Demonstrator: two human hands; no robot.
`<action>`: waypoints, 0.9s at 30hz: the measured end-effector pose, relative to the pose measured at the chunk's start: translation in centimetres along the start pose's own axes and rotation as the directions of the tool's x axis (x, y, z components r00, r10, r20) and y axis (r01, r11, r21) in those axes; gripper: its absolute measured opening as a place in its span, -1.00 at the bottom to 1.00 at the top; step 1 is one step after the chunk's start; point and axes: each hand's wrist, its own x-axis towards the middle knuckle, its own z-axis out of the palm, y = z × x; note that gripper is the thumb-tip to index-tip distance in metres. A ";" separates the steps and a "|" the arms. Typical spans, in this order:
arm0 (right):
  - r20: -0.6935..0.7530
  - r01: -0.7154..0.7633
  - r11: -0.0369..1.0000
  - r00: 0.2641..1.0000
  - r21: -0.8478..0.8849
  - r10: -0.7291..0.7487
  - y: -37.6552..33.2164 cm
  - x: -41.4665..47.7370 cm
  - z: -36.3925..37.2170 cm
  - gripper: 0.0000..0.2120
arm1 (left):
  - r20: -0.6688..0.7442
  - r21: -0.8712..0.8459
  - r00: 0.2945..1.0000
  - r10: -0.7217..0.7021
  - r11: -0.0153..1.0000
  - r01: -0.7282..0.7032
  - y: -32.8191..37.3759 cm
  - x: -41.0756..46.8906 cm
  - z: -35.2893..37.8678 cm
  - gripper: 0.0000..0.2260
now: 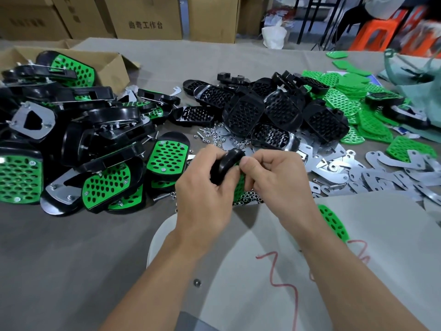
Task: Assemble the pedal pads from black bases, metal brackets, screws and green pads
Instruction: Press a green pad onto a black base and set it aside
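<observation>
Pad-fitting step, prob.: person's left hand (205, 187) curls round black base (226, 163), right hand (269, 173) pinches green pad (239, 185) btwn thumbs; next needs flush seating.

The worktop (71, 247) is dull grey-brown. Finished pedal pads (167, 156) have bright green faces dotted with dark oval holes, set in glossy black rims; the held pedal pad (226, 164) is black with a green perforated face. Loose black bases (243, 115) show a grid of holes. Green pads (343, 103) are honeycombed. Metal brackets (391, 161) and nuts (214, 137) are silvery. The cardboard box (112, 68) is brown, a white sheet (393, 235) bears a red squiggle (271, 273), and the stools (377, 32) are orange
</observation>
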 end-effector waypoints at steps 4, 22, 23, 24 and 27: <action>-0.086 0.041 0.984 0.995 -0.174 -0.057 -0.5 -0.1 -0.1 -0.73 | 0.031 -0.014 1.000 0.003 1.000 -0.002 -0.1 0.3 0.1 -0.87; -0.138 0.130 0.856 0.964 -0.500 -0.227 -1.1 -0.4 0.3 -0.88 | 0.103 0.001 0.994 -0.026 1.000 0.026 -0.2 0.6 0.0 -0.96; -0.110 0.080 0.894 0.984 -0.441 -0.142 -1.2 -0.2 0.1 -0.90 | 0.086 0.043 0.996 0.028 0.999 -0.032 -0.1 0.4 0.0 -0.91; -0.068 0.010 0.933 0.997 -0.359 -0.037 -1.2 0.1 0.0 -0.90 | 0.069 0.081 0.994 0.079 0.993 -0.084 0.0 0.3 0.0 -0.85; 0.027 -0.204 0.955 0.976 -0.214 0.215 -1.2 0.5 0.1 -0.80 | 0.013 0.205 0.981 0.196 0.959 -0.194 -0.1 0.1 0.6 -0.84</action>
